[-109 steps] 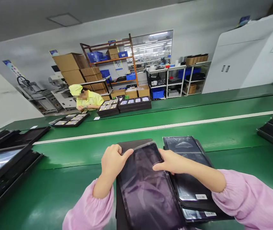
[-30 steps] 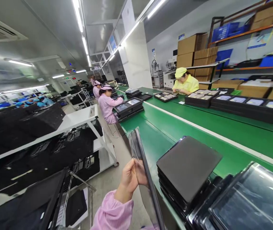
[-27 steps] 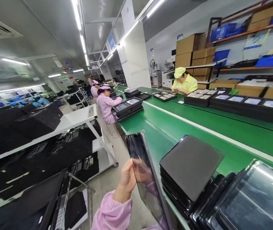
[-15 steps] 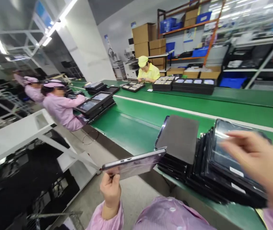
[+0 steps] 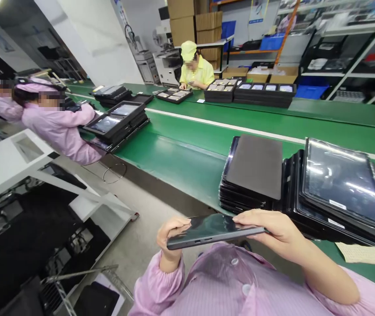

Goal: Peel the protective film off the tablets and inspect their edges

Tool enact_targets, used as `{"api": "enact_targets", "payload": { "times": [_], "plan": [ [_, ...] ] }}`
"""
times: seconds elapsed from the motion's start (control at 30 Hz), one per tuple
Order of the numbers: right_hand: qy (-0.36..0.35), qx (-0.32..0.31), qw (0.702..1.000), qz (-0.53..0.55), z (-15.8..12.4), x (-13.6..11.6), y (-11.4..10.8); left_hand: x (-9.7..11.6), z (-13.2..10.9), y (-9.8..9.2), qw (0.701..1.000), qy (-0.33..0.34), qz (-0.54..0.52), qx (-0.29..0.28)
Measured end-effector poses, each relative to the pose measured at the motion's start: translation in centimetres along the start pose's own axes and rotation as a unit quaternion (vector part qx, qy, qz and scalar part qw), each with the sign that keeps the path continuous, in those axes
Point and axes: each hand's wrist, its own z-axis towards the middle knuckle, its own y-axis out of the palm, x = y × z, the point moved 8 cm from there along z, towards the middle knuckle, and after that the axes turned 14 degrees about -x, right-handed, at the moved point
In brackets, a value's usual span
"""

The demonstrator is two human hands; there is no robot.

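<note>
A dark tablet [image 5: 212, 230] with a glossy screen lies nearly flat in front of my chest, its ported edge towards me. My left hand [image 5: 173, 235] grips its left end, thumb over the screen. At the other end, my right hand [image 5: 273, 228] is closed on it, fingers on top and thumb below. Just beyond the right hand is a stack of black tablets [image 5: 341, 173], the top one glossy with a white label. Beside it stands another stack, topped by a dull grey sheet [image 5: 258, 164].
The green bench [image 5: 180, 162] runs across. A yellow note [image 5: 361, 253] lies near its front edge. Trays with screens [image 5: 106, 125] stand left by a person in pink [image 5: 55, 118]. Across sits a person in yellow [image 5: 203, 72] near stacked trays [image 5: 262, 94]. A white rack [image 5: 12, 162] stands at left.
My right hand has moved from the right stack to the tablet and closed on its right end. The tablet has turned from steeply tilted to nearly flat, screen up. The view has shifted.
</note>
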Motion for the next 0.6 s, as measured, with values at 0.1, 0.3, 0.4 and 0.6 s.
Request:
{"api": "enact_targets", "payload": {
  "times": [0.1, 0.3, 0.4, 0.6],
  "plan": [
    [0.005, -0.005, 1.000, 0.004, -0.1, 0.3, 0.0, -0.2, -0.3, -0.1, 1.000, -0.004, 0.000, 0.013],
    [0.006, -0.004, 1.000, 0.026, -0.5, 0.9, -0.3, -0.6, -1.2, 0.2, 0.999, -0.035, -0.010, 0.037],
    [0.021, 0.003, 0.999, 0.033, -0.9, 1.2, -0.6, -1.0, -2.0, 0.1, 0.996, -0.073, -0.015, 0.053],
    [0.123, 0.043, 0.991, 0.037, 0.1, 3.1, -2.0, -2.8, -0.9, 1.1, 0.980, -0.165, -0.053, 0.100]
  ]
}}
